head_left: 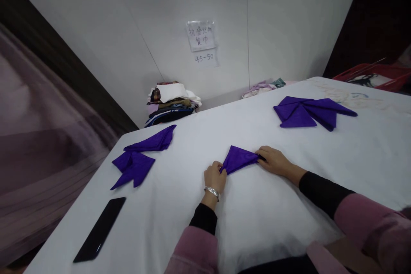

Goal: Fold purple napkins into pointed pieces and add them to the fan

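Observation:
A purple cloth napkin (239, 159), folded into a narrow pointed shape, is stretched between my hands just over the white-covered table. My left hand (215, 176), with a silver bracelet at its wrist, pinches the napkin's left end. At the opposite end, the fingers of my right hand (272, 160) are closed on the right tip, next to a small dark item I cannot make out. Other folded purple napkins lie at the left (138, 167) and at the far right (308, 113) of the table.
White cloth (192, 137) covers the table. A flat black rectangular object (100, 229) lies near its left edge. Stacked fabrics (173, 102) stand beyond the far edge, below handwritten paper signs (202, 43) on the wall. A red basket (375, 75) is at the far right.

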Tool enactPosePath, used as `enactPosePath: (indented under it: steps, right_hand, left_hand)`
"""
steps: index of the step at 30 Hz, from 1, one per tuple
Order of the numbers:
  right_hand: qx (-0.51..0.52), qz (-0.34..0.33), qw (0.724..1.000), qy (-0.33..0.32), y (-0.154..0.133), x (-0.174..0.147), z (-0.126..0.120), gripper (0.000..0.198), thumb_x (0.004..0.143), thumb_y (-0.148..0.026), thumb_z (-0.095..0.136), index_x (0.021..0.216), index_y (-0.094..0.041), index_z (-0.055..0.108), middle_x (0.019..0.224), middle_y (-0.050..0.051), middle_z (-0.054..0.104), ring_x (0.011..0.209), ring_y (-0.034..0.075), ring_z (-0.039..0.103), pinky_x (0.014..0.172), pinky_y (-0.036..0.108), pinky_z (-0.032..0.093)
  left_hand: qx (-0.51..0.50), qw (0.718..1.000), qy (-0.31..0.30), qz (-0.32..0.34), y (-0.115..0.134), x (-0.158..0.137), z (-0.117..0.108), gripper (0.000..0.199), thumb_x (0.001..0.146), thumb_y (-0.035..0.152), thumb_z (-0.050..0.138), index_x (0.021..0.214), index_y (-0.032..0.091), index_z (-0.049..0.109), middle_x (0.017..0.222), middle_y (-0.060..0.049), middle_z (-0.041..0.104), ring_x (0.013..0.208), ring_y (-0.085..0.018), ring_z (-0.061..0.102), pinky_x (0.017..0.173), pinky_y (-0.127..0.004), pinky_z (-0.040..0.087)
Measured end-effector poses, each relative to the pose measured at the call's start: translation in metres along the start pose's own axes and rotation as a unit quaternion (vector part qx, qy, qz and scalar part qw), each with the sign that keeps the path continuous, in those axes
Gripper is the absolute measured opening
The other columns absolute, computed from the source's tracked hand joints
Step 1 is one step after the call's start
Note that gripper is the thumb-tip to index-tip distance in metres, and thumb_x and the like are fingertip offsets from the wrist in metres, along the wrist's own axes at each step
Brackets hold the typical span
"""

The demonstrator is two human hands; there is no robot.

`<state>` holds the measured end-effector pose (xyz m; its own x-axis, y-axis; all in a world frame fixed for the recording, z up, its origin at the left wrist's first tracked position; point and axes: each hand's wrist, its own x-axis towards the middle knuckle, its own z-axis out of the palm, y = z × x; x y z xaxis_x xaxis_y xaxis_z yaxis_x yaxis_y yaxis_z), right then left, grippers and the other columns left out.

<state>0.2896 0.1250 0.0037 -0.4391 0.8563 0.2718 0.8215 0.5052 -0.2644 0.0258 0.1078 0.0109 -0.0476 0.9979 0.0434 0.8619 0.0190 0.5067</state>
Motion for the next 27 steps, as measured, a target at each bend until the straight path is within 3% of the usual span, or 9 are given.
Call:
enactPosePath:
  steps: [19,27]
  right_hand:
    - [0.006,-0.003,1.000,-0.024,0.014,-0.006,-0.007,0.025,0.088,-0.023,0.041,0.098,-0.020,0.063,0.096,0.007,0.061,0.090,0.018,0.055,0.077,0.029,0.043]
    - [-0.053,0.056,0.997,-0.019,0.007,-0.001,0.002,0.019,0.086,-0.019,0.044,0.088,-0.018,0.063,0.087,0.005,0.061,0.084,0.017,0.056,0.069,0.026,0.039]
  left_hand:
    - [0.012,1.000,-0.010,-0.001,0.002,0.000,-0.002,0.015,0.075,0.022,0.054,0.090,0.022,0.056,0.079,0.000,0.064,0.082,-0.018,0.059,0.072,-0.028,0.039]
    - [0.006,1.000,-0.005,0.006,0.000,0.000,-0.002,0.015,0.074,0.020,0.054,0.089,0.021,0.057,0.079,-0.001,0.064,0.081,-0.018,0.058,0.072,-0.029,0.039]
